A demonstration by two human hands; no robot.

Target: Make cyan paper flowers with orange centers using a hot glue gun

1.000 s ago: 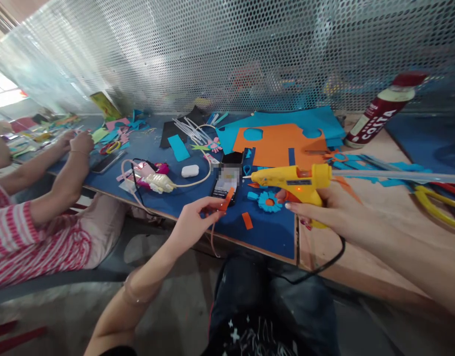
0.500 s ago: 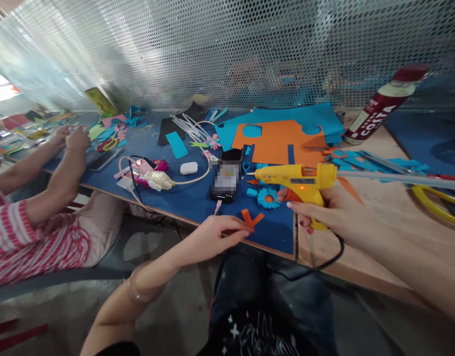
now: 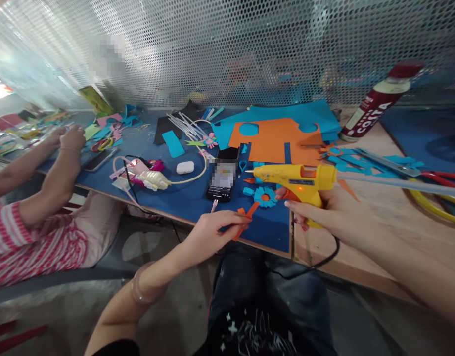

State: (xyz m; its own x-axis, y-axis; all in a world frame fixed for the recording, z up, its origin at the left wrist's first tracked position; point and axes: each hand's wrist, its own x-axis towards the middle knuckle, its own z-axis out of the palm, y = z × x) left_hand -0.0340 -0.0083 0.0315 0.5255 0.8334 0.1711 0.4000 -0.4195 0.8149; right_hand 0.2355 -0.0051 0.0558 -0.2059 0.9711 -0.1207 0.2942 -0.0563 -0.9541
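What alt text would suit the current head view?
The right hand holds a yellow glue gun while the left hand pinches an orange strip near a blue flower. Beyond are a phone and cut sheets; a striped-sleeved person sits at frame left.

left hand [image 3: 212, 233]: pinched, palm inward | right hand [image 3: 329, 213]: curled, gripping

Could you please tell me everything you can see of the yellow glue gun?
The glue gun has a yellow body that looks like plastic, with a pale nozzle, a label and a glowing orange light on its side. A translucent glue stick juts from its rear, and a black cord loops below the handle. It is held nearly level above the table, nozzle pointing left, near the blue flower; the right hand grips its handle.
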